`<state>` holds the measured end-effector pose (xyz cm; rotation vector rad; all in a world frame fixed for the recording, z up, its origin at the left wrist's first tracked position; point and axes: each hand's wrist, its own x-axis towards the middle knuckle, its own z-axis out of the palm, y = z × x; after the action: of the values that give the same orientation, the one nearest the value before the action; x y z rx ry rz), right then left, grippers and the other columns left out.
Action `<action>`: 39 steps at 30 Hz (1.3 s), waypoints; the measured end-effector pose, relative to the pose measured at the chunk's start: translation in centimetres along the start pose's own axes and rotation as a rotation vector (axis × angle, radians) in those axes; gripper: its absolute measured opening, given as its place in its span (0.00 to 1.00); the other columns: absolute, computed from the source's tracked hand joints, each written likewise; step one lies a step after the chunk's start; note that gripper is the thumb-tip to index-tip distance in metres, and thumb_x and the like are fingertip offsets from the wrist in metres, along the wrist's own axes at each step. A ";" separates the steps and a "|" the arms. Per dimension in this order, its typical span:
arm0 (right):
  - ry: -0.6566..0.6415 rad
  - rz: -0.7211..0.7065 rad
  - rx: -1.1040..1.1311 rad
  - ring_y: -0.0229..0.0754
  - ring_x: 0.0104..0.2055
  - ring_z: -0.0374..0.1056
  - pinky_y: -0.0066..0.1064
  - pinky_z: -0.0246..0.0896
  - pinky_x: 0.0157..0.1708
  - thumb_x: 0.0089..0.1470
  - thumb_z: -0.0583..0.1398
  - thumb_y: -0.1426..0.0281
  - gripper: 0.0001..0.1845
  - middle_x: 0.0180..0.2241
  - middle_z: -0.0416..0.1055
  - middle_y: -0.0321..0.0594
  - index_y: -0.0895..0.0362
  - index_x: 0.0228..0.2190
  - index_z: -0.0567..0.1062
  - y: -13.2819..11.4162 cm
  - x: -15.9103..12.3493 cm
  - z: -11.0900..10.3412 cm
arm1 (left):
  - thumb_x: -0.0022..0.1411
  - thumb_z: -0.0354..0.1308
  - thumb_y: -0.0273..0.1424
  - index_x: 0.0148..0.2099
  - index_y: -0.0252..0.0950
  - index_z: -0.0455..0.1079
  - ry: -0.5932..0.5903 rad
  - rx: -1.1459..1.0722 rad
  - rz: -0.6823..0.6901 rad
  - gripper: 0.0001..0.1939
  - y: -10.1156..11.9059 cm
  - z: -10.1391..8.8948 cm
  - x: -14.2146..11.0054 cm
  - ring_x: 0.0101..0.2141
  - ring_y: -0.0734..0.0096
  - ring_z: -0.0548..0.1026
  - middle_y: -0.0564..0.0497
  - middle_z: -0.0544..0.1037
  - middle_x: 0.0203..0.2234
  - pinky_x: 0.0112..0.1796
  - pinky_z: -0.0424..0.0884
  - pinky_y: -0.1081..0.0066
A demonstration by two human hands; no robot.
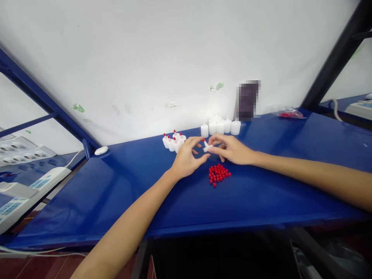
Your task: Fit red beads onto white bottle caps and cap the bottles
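Observation:
A small white dropper bottle point(208, 148) with a narrow neck and a red cap point(204, 140) is tilted between my hands above the table. My right hand point(231, 149) pinches the white body between thumb and fingers. My left hand point(187, 158) curves round the other side, its thumb and forefinger apart, the forefinger tip at the red cap. Whether it presses on the cap is hard to tell. Loose red caps point(219, 173) lie in a cluster just below my hands. Behind my left hand stand several white bottles with red caps point(171, 143), partly hidden by it.
Several white bottles without red caps point(220, 126) stand near the wall, beside a pixelated dark object point(248, 100). A clear bag with red pieces point(290, 113) lies at the back right of the blue table point(261, 201). A white oval object point(101, 150) rests at the left edge.

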<state>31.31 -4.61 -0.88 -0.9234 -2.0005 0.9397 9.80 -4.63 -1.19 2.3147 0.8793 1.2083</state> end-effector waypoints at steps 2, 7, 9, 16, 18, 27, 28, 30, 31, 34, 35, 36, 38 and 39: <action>-0.028 -0.017 0.016 0.33 0.20 0.65 0.28 0.61 0.21 0.60 0.61 0.51 0.21 0.34 0.74 0.37 0.55 0.40 0.68 0.0 0.0 0.2 | 0.60 0.61 0.27 0.55 0.35 0.69 0.018 0.067 0.070 0.20 -0.2 0.3 0.0 0.43 0.67 0.76 0.42 0.74 0.49 0.37 0.76 0.71; -0.106 -0.137 -0.139 0.35 0.23 0.61 0.29 0.55 0.25 0.63 0.58 0.53 0.18 0.23 0.67 0.32 0.56 0.38 0.71 0.3 -0.2 0.2 | 0.60 0.59 0.26 0.48 0.34 0.69 -0.063 0.182 0.151 0.13 -0.4 0.6 -0.1 0.43 0.64 0.76 0.44 0.77 0.44 0.44 0.75 0.65; -0.103 -0.161 -0.162 0.37 0.26 0.63 0.30 0.56 0.27 0.64 0.58 0.54 0.18 0.26 0.70 0.34 0.56 0.39 0.73 0.4 -0.2 0.3 | 0.62 0.58 0.27 0.46 0.35 0.70 -0.084 0.183 0.134 0.09 -0.4 0.6 -0.1 0.37 0.67 0.76 0.47 0.79 0.38 0.42 0.75 0.66; -0.045 -0.145 -0.161 0.34 0.19 0.55 0.29 0.50 0.22 0.62 0.59 0.56 0.15 0.18 0.60 0.27 0.56 0.37 0.72 0.2 -0.3 0.4 | 0.68 0.54 0.30 0.50 0.35 0.70 -0.128 0.183 0.115 0.10 -0.6 0.3 0.0 0.41 0.65 0.77 0.45 0.79 0.42 0.44 0.73 0.66; -0.042 -0.152 -0.196 0.34 0.18 0.53 0.29 0.50 0.22 0.62 0.60 0.56 0.15 0.17 0.59 0.26 0.55 0.37 0.72 0.2 -0.4 0.4 | 0.68 0.54 0.30 0.49 0.35 0.71 -0.161 0.198 0.116 0.10 -0.7 0.2 -0.1 0.38 0.66 0.76 0.46 0.79 0.39 0.42 0.72 0.66; -0.070 -0.170 -0.134 0.35 0.23 0.62 0.29 0.58 0.25 0.62 0.59 0.55 0.17 0.29 0.74 0.36 0.56 0.41 0.73 0.1 -0.4 0.3 | 0.70 0.48 0.32 0.43 0.35 0.68 -0.251 0.329 0.181 0.09 -0.6 -0.6 0.1 0.39 0.62 0.71 0.46 0.73 0.36 0.43 0.69 0.63; -0.074 -0.150 -0.095 0.35 0.24 0.64 0.29 0.60 0.26 0.63 0.59 0.55 0.17 0.32 0.76 0.38 0.56 0.42 0.73 0.2 -0.4 0.3 | 0.69 0.48 0.31 0.42 0.36 0.67 -0.243 0.352 0.184 0.08 -0.6 -0.8 0.1 0.39 0.61 0.70 0.46 0.72 0.36 0.44 0.68 0.63; -0.069 -0.105 -0.033 0.35 0.23 0.65 0.29 0.62 0.25 0.63 0.57 0.55 0.18 0.35 0.77 0.40 0.56 0.44 0.72 0.2 -0.4 0.2 | 0.68 0.47 0.30 0.41 0.36 0.66 -0.205 0.391 0.182 0.08 -0.7 -1.7 0.3 0.39 0.61 0.70 0.46 0.72 0.36 0.44 0.68 0.62; -0.066 -0.088 -0.018 0.35 0.23 0.65 0.29 0.62 0.25 0.64 0.57 0.55 0.18 0.35 0.78 0.40 0.56 0.44 0.72 0.2 -0.4 0.2 | 0.68 0.46 0.30 0.41 0.36 0.66 -0.177 0.407 0.178 0.07 -0.7 -2.2 0.5 0.39 0.61 0.70 0.46 0.71 0.36 0.43 0.68 0.62; -0.076 -0.079 -0.033 0.35 0.23 0.66 0.29 0.62 0.26 0.63 0.57 0.56 0.17 0.33 0.78 0.40 0.57 0.43 0.73 0.1 -0.4 0.1 | 0.69 0.44 0.30 0.40 0.37 0.65 -0.066 0.445 0.153 0.08 -0.8 -4.1 0.8 0.37 0.62 0.70 0.46 0.72 0.36 0.41 0.68 0.63; -0.082 -0.079 -0.041 0.36 0.23 0.66 0.29 0.62 0.26 0.63 0.57 0.56 0.17 0.33 0.78 0.40 0.57 0.42 0.73 0.1 -0.4 0.1 | 0.70 0.44 0.31 0.41 0.37 0.64 -0.025 0.456 0.142 0.09 -0.8 -4.7 0.9 0.36 0.63 0.70 0.46 0.72 0.35 0.41 0.67 0.63; -0.085 -0.077 -0.046 0.36 0.23 0.66 0.29 0.62 0.26 0.63 0.57 0.57 0.16 0.32 0.78 0.40 0.57 0.42 0.73 0.1 -0.3 0.1 | 0.70 0.42 0.31 0.41 0.37 0.64 0.013 0.467 0.132 0.10 -0.9 -5.3 0.9 0.36 0.63 0.70 0.46 0.72 0.35 0.41 0.67 0.64; -0.088 -0.067 -0.051 0.36 0.23 0.67 0.29 0.62 0.25 0.63 0.57 0.58 0.15 0.32 0.78 0.40 0.57 0.42 0.73 0.0 -0.3 0.1 | 0.72 0.41 0.32 0.41 0.37 0.65 0.070 0.488 0.115 0.12 -1.1 -6.3 0.9 0.35 0.64 0.70 0.47 0.73 0.34 0.40 0.67 0.64; -0.089 -0.063 -0.052 0.36 0.23 0.67 0.29 0.62 0.25 0.64 0.56 0.59 0.15 0.32 0.78 0.40 0.57 0.42 0.73 0.1 -0.3 0.1 | 0.72 0.40 0.32 0.40 0.37 0.65 0.085 0.498 0.111 0.13 -1.2 -6.6 0.9 0.35 0.64 0.70 0.47 0.73 0.33 0.40 0.67 0.65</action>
<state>31.43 -4.85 -1.07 -0.8554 -2.1262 0.9121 4.33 -2.84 2.30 2.7455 1.2097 1.2502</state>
